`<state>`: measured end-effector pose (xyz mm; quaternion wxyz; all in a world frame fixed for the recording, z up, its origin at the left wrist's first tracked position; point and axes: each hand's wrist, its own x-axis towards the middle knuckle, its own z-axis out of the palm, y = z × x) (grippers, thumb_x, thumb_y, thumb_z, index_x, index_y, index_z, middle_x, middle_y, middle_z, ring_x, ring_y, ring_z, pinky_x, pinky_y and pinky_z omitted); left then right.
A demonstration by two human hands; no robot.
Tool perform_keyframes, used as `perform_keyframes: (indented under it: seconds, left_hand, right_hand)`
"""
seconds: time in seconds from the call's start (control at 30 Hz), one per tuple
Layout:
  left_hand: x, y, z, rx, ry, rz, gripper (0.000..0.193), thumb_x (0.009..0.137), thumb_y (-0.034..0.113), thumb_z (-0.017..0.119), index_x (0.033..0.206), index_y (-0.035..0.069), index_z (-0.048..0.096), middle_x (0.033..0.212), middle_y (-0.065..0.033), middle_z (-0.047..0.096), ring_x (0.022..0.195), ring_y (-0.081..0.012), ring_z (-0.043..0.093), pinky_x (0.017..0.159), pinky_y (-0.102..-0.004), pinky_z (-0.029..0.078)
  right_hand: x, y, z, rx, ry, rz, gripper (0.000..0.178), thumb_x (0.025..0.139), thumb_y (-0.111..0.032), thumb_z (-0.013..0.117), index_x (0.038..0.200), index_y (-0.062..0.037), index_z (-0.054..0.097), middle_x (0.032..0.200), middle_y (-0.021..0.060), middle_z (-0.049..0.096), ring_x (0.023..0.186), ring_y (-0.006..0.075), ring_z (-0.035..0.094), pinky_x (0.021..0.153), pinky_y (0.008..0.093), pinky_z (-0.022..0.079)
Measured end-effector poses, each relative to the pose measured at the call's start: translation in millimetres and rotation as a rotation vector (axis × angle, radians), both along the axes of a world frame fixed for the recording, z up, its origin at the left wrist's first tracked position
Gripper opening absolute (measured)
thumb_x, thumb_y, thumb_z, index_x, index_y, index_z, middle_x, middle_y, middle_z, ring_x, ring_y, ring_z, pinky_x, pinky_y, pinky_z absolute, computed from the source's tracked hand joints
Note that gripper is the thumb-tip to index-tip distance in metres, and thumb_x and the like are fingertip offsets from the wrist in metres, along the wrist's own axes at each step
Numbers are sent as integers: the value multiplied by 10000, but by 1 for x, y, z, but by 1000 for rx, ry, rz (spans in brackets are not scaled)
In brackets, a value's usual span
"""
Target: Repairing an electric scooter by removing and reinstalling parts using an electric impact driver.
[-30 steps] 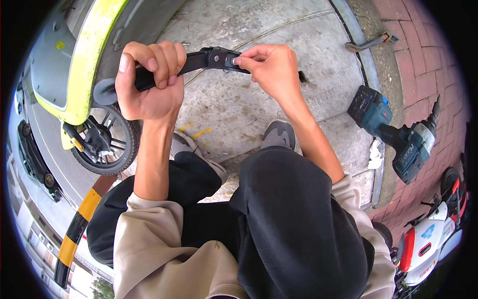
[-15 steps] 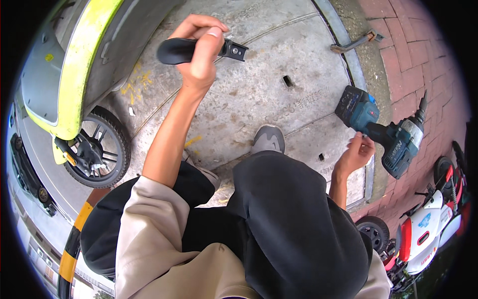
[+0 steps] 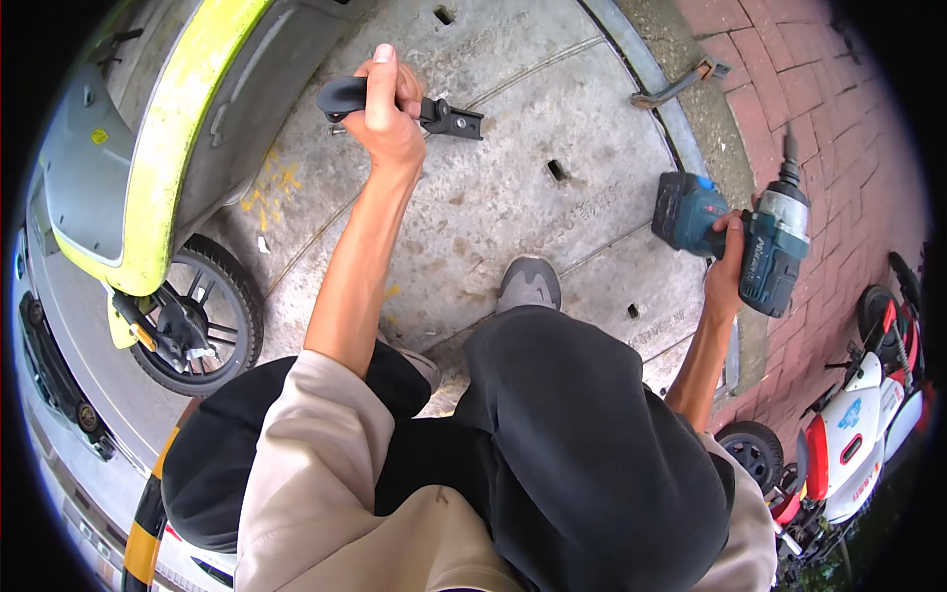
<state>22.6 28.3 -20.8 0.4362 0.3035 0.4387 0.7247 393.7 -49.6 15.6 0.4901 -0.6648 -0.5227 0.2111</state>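
Observation:
My left hand is closed around a black curved part, thumb raised along it. A dark bracket with a bolt sticks out from the part on the right side of my fist. A small bolt-like piece shows under the curved end. My right hand is wrapped round the grip of a teal and black cordless impact driver. Its bit or socket points up and away, and its battery sits to the left. Part of the grip is hidden by my fingers.
A yellow-green scooter body with a black wheel stands on the left. A bent metal bar lies by the metal edging strip, beside red brick paving. A red and white motorcycle stands lower right. My shoe rests on concrete slabs.
My right hand has closed round the impact driver's grip, and the tool has turned so its tip points more upward. The black part in my left hand has tilted slightly.

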Motion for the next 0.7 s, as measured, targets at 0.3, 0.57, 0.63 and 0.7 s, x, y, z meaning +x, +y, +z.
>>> perform_keyframes:
  seconds: [0.3, 0.57, 0.63, 0.7]
  left_hand:
    - [-20, -13, 83, 357, -146, -285, 444, 1006, 292, 359, 596, 124, 329, 476, 9, 298, 459, -112, 238, 522, -308, 250]
    - [-27, -25, 119, 383, 20, -317, 458, 996, 380, 362, 602, 152, 314, 493, 10, 317, 499, -130, 264, 560, -317, 247]
    - [-25, -26, 119, 377, 25, -316, 457, 996, 379, 360, 602, 151, 313, 493, 10, 315, 498, -130, 262, 558, -318, 247]
    - [-23, -28, 118, 380, 30, -315, 458, 997, 378, 358, 603, 148, 313, 494, 9, 314, 498, -130, 258, 556, -319, 247]
  right_hand:
    - [-78, -10, 33, -540, 339, 610, 46, 913, -51, 592, 879, -22, 605, 711, 24, 565, 653, 119, 534, 653, 282, 417]
    - [-105, -10, 27, -578, 476, 755, 65, 902, -30, 577, 958, -8, 600, 754, 39, 582, 642, 123, 541, 663, 295, 441]
    - [-107, -8, 27, -569, 479, 758, 68, 903, -26, 574, 962, -6, 600, 754, 40, 583, 640, 124, 541, 664, 295, 443]
    - [-108, -7, 25, -577, 487, 718, 74, 898, -8, 579, 968, -3, 602, 748, 42, 587, 630, 124, 542, 643, 289, 441]
